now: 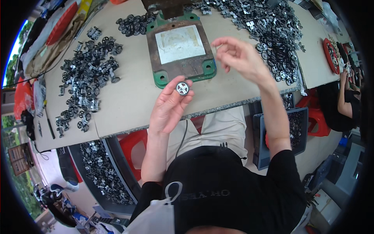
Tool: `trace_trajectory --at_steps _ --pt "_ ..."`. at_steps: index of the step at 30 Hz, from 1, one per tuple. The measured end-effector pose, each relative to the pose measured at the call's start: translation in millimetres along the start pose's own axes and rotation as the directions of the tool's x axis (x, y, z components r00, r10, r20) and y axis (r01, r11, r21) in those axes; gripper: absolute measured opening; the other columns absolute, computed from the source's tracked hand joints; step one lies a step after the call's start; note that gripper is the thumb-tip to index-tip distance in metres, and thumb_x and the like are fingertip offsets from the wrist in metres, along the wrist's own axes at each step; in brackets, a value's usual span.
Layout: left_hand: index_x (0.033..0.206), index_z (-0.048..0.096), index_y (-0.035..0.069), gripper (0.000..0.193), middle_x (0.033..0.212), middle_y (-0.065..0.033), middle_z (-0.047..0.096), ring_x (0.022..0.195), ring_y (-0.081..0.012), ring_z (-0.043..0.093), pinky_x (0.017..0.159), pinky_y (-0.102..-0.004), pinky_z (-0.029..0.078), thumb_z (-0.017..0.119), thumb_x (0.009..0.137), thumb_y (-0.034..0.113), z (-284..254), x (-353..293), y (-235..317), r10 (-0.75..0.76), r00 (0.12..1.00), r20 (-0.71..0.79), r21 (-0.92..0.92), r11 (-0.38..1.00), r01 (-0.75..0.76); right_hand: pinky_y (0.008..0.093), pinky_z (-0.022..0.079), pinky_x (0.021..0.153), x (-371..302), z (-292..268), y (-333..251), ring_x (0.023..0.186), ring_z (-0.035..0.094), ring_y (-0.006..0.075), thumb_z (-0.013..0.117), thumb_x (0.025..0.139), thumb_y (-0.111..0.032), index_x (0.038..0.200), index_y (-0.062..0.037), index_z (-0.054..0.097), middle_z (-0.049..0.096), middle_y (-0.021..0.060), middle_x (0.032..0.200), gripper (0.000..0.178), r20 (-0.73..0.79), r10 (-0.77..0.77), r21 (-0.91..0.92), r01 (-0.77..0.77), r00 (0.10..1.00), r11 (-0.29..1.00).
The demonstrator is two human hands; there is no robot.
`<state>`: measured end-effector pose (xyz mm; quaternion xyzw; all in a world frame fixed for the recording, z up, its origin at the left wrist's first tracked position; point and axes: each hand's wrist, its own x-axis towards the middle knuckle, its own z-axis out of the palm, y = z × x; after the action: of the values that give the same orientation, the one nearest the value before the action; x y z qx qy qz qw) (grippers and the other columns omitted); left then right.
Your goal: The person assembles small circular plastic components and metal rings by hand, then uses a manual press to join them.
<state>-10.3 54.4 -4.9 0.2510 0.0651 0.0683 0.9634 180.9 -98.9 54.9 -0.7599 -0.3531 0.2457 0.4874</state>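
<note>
My left hand (170, 105) holds a small black wheel (182, 88) with silver spokes between thumb and fingers, its spoked face turned up. The wheel is just in front of the near edge of a press base (186, 70), green with a brown metal plate and a pale sheet (181, 45) on top. My right hand (239, 58) hovers to the right of that base, slightly blurred, with loosely bent fingers apart and nothing visible in them. Beyond it lies a heap of loose black wheels (277, 58).
Assembled wheel pieces (87, 78) spread over the left of the table. Small metal parts (257, 19) are heaped at the back right. Grey crates of parts (113, 175) stand below the table on both sides. A co-worker's arm (343, 97) shows at far right.
</note>
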Motion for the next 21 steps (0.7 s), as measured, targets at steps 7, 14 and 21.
trace_trajectory --at_steps 7,14,21 --pt "0.122 0.045 0.000 0.036 0.116 -0.0145 0.052 0.099 -0.0225 0.056 0.088 -0.0314 0.047 0.052 0.088 0.009 3 5 -26 -0.058 0.998 0.030 -0.060 0.996 0.060 0.0193 0.048 0.061 -47 57 -10 0.070 0.058 0.0074 0.057 0.082 0.000 0.094 0.0017 0.054 0.060 0.0055 0.083 0.013 -0.021 -0.020 0.577 0.028 1.000 0.817" --pt "0.123 0.045 0.000 0.036 0.112 -0.0121 0.055 0.099 -0.0209 0.055 0.088 -0.0323 0.047 0.050 0.089 0.009 4 3 -28 -0.041 0.998 0.041 0.021 0.999 0.041 0.0200 0.048 0.063 -48 64 -4 0.071 0.058 0.0075 0.057 0.081 0.001 0.092 0.0018 0.053 0.061 0.0059 0.083 0.012 -0.075 -0.050 0.576 0.084 0.996 0.813" --pt "0.122 0.045 -0.002 0.036 0.111 -0.0119 0.055 0.097 -0.0206 0.056 0.086 -0.0317 0.047 0.050 0.089 0.011 3 1 -30 -0.048 0.999 0.014 0.011 0.999 0.048 0.0218 0.049 0.065 -50 65 -2 0.073 0.061 0.0098 0.060 0.079 0.001 0.088 0.0024 0.057 0.063 0.0058 0.080 0.010 -0.140 -0.299 0.200 0.322 0.944 0.925"
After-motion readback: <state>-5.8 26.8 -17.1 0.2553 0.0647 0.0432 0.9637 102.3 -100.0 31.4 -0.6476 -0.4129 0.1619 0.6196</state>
